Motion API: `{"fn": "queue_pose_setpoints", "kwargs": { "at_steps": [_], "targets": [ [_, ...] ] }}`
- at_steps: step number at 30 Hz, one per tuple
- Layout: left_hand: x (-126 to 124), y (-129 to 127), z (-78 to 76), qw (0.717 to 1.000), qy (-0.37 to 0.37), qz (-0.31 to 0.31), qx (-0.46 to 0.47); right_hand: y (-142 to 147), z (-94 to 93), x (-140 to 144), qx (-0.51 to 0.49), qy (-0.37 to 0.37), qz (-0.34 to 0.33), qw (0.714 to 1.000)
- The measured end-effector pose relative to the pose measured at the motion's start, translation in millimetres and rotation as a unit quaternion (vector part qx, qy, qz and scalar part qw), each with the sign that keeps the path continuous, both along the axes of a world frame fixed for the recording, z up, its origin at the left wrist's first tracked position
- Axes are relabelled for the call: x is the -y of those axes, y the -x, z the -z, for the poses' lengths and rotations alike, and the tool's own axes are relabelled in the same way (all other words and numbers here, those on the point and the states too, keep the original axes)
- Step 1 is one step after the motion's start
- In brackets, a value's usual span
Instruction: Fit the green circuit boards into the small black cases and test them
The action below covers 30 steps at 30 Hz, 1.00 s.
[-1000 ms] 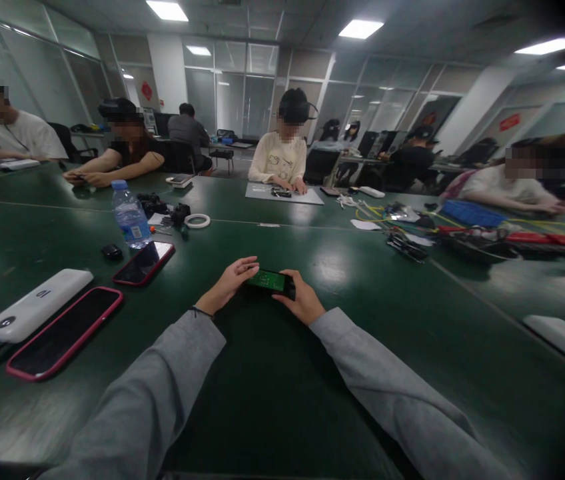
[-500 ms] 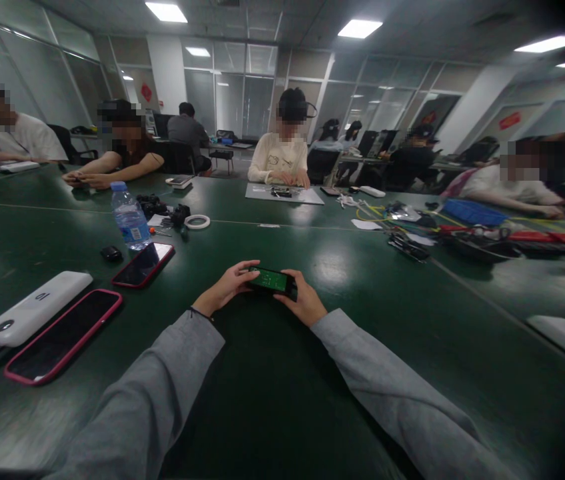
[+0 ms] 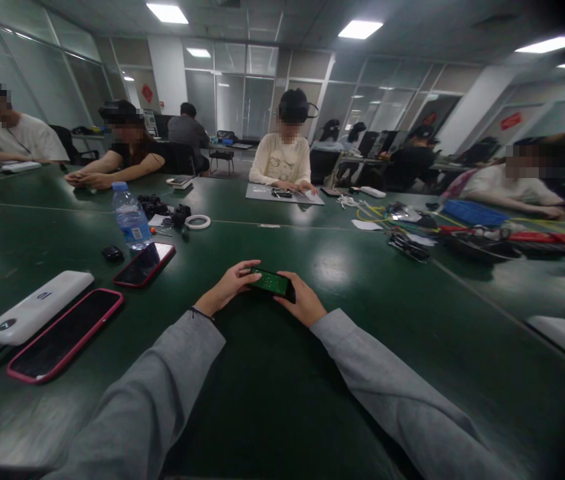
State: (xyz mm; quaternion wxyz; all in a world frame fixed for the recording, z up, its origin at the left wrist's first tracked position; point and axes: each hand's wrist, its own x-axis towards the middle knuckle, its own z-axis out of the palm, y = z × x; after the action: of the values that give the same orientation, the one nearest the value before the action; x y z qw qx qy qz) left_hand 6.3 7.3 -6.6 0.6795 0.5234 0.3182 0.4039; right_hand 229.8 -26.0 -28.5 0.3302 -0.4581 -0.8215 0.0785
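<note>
A dark smartphone (image 3: 272,283) with a lit green screen is held sideways, low over the green table. My left hand (image 3: 227,287) grips its left end, the thumb reaching over the screen's edge. Its right end sits between the thumb and fingers of my right hand (image 3: 303,299). The small marks on the screen are too fine to read. Grey sleeves cover both forearms, and a dark band circles my left wrist.
To my left lie two pink-cased phones (image 3: 66,335) (image 3: 145,265), a white power bank (image 3: 37,308), a small black case (image 3: 112,253) and a water bottle (image 3: 131,217). A tape roll (image 3: 197,222) is beyond. Cables and a blue tray (image 3: 475,212) lie right. Several people sit around.
Both hands keep their hold on the smartphone. My right thumb has drawn back slightly toward the phone's edge. Across the table, a person's hands have shifted a little over a grey mat.
</note>
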Motion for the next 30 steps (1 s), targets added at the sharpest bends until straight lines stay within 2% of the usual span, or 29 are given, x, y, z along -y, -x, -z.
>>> {"fn": "queue_pose_setpoints", "kwargs": {
  "at_steps": [10,20,26,30],
  "targets": [
    [-5.3,-1.2,6.2,0.999,-0.030,-0.007,-0.025,-0.9,-0.4,0.1,0.008,-0.005,0.001,1.000],
    [-7.7,-4.4,12.6,0.992,-0.099,-0.037,-0.075,0.5,-1.4,2.2,0.013,-0.014,0.004,1.000],
    [-7.7,-5.6,10.5,0.990,-0.117,-0.025,-0.076,-0.2,0.1,0.1,0.013,-0.013,-0.001,1.000],
    [-6.9,-7.1,9.2,0.986,-0.126,-0.038,-0.105,-0.2,0.3,0.1,0.014,-0.009,0.001,1.000]
  ]
}}
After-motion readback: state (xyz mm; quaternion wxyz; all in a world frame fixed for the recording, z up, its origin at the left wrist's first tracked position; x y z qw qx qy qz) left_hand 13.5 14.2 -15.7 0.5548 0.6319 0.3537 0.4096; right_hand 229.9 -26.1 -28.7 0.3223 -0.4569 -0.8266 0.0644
